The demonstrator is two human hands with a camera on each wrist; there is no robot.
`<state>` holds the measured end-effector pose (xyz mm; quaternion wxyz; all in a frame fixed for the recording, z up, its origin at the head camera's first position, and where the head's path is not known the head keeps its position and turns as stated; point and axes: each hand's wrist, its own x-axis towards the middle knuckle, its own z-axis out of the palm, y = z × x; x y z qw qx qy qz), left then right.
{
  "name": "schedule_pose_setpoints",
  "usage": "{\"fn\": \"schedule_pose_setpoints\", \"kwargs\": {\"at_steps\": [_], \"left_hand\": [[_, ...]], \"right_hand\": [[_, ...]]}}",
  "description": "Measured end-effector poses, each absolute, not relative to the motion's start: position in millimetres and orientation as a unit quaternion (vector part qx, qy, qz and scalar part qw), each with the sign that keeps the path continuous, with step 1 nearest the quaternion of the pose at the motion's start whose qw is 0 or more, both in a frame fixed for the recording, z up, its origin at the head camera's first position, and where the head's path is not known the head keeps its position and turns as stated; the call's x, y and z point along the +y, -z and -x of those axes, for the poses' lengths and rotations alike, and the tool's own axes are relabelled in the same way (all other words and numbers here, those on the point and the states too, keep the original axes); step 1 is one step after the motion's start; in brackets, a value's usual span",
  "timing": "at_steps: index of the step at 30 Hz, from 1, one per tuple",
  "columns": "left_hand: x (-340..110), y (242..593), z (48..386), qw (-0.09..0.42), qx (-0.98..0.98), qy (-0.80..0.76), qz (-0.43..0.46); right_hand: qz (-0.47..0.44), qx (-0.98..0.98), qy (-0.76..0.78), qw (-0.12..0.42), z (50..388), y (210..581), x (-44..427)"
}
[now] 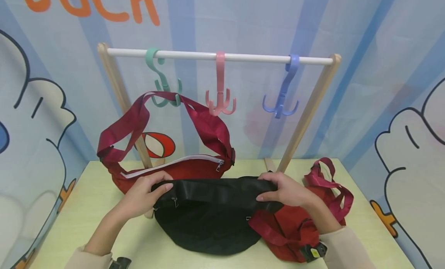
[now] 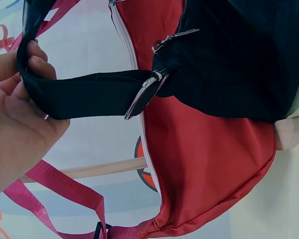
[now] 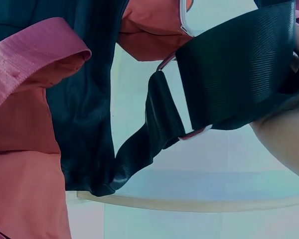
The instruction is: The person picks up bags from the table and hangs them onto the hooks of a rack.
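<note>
A black sling bag (image 1: 212, 230) hangs just above the table, between both hands. My left hand (image 1: 147, 192) grips the left end of its wide black strap (image 2: 94, 97), fingers curled round the webbing. At the other end, my right hand (image 1: 285, 188) holds the strap near a metal ring. Behind it, a red sling bag (image 1: 180, 168) with a white zip hangs by its magenta strap from the green hook (image 1: 161, 78). Another red bag (image 1: 295, 226) lies on the table beneath my right forearm, its strap loose.
A rack with a white rail (image 1: 191, 55) and wooden legs stands at the back of the pale table (image 1: 132, 238). A pink hook (image 1: 220, 80) and a blue hook (image 1: 285, 87) hang from the rail. A printed cloth backdrop (image 1: 236, 22) is behind.
</note>
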<state>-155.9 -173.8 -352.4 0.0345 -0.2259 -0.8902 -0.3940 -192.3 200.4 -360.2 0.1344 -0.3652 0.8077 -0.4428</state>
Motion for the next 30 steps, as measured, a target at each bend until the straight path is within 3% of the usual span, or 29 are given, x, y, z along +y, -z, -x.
{"fn": "schedule_pose_setpoints", "kwargs": {"at_steps": [13,30], "left_hand": [[-176.4,351.0,156.0,0.03,-0.897,0.388,0.209],[-174.1,350.5,157.4,0.026,-0.894,0.386,0.225]], "right_hand": [[0.361,0.815,0.41,0.193,187.5,351.6,205.6],[0.377,0.822,0.399,0.155,189.4,351.0,212.8]]}}
